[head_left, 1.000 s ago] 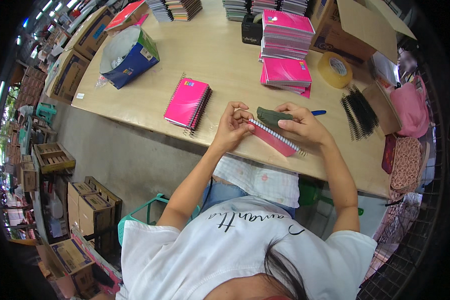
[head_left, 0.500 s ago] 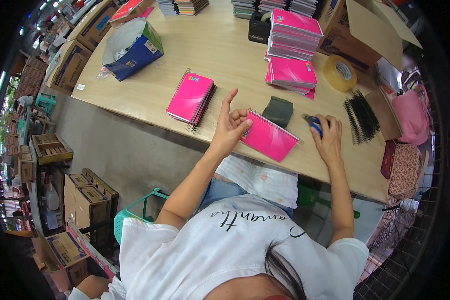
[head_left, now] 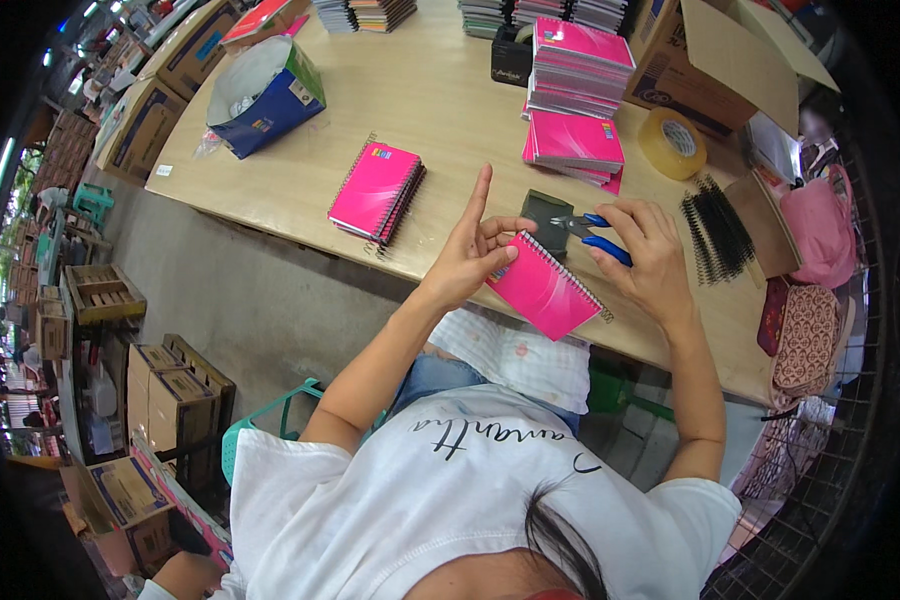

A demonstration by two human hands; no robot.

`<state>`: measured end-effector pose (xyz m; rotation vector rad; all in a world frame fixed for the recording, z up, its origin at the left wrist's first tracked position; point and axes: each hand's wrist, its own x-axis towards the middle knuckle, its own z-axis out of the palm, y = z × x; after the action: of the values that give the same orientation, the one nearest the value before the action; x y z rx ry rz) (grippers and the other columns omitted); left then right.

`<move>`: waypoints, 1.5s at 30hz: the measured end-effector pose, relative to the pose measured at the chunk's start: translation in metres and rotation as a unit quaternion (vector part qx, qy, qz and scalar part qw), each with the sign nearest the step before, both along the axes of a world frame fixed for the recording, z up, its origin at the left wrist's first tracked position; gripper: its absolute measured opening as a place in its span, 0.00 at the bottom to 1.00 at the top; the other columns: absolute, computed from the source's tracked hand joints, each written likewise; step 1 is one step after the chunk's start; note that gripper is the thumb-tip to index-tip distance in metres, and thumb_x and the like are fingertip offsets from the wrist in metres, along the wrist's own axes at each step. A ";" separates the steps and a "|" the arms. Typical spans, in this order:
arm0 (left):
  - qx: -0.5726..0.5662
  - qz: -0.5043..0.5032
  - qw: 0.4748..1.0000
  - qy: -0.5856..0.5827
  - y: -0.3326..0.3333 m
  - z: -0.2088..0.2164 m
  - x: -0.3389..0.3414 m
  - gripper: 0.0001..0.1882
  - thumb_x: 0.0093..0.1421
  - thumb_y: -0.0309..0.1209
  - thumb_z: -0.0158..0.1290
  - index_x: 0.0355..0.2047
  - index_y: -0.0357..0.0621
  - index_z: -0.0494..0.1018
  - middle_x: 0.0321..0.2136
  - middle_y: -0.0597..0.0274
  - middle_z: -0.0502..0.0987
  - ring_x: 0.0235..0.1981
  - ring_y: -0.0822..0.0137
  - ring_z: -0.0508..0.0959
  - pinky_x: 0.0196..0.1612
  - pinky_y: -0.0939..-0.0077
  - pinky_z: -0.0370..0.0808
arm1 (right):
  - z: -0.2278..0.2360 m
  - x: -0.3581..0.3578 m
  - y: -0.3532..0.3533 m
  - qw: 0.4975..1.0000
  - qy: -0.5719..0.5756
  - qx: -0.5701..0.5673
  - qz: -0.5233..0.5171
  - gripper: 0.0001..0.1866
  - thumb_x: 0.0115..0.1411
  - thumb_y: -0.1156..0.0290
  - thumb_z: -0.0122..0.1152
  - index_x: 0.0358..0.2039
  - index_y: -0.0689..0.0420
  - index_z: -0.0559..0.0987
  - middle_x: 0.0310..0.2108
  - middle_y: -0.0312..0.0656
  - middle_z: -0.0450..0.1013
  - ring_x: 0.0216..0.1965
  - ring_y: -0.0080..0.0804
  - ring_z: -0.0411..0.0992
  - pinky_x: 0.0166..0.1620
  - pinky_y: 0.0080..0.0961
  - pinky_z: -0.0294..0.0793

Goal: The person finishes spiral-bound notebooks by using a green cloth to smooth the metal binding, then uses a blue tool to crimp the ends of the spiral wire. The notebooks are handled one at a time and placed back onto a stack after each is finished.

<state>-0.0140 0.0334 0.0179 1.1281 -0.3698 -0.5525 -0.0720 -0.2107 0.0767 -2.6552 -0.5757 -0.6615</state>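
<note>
My left hand (head_left: 470,258) pinches a pink notebook (head_left: 552,292) near its upper corner, with the index finger pointing up. A metal spiral runs along the notebook's upper edge, and its loose end sticks out at the right corner. In my right hand (head_left: 652,258) is a pair of blue-handled cutting pliers (head_left: 600,238), its jaws pointing left, close above the notebook's spiral and apart from it. Behind the jaws lies a dark green block-like object (head_left: 542,212). A small stack of spiral-bound pink notebooks (head_left: 375,188) rests to the left of my left hand.
Taller stacks of pink notebooks (head_left: 580,80) stand at the back right, beside a tape roll (head_left: 672,144). Black spiral coils (head_left: 715,232) and a patterned pouch (head_left: 808,335) lie on the right. A blue bag (head_left: 268,112) is at the back left; an open carton (head_left: 685,85) stands far right.
My right hand has lifted the pliers off the table and brought them left toward the notebook. The notebook has tilted more steeply in my left hand.
</note>
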 end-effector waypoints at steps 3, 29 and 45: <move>0.005 -0.014 1.000 -0.011 0.001 -0.001 0.001 0.52 0.59 0.13 0.47 0.70 0.63 0.27 0.47 0.48 0.76 0.38 0.75 0.76 0.39 0.84 0.74 | 0.010 -0.001 0.002 0.998 -0.012 -0.055 0.022 0.24 0.48 0.62 0.68 0.46 0.56 0.77 0.42 0.44 0.71 0.44 0.43 0.69 0.51 0.41 0.65; 0.087 0.054 0.995 -0.017 -0.002 0.010 -0.010 0.54 0.58 0.11 0.48 0.69 0.57 0.22 0.46 0.43 0.77 0.39 0.71 0.78 0.43 0.79 0.75 | 0.032 0.003 0.024 0.959 -0.120 -0.243 0.083 0.14 0.52 0.64 0.61 0.39 0.55 0.79 0.37 0.35 0.74 0.42 0.29 0.73 0.53 0.38 0.66; 0.161 0.423 0.879 -0.148 0.142 0.015 0.061 0.21 0.59 0.16 0.47 0.54 0.37 0.70 0.47 0.53 0.74 0.42 0.68 0.78 0.44 0.77 0.76 | -0.046 -0.038 -0.044 0.958 0.147 0.154 -0.194 0.17 0.55 0.67 0.64 0.43 0.63 0.78 0.37 0.50 0.73 0.40 0.48 0.73 0.45 0.36 0.71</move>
<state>0.0467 0.1755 0.0327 1.5606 -0.0124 0.3556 -0.1099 -0.2544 0.0307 -2.5113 0.1282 -0.3990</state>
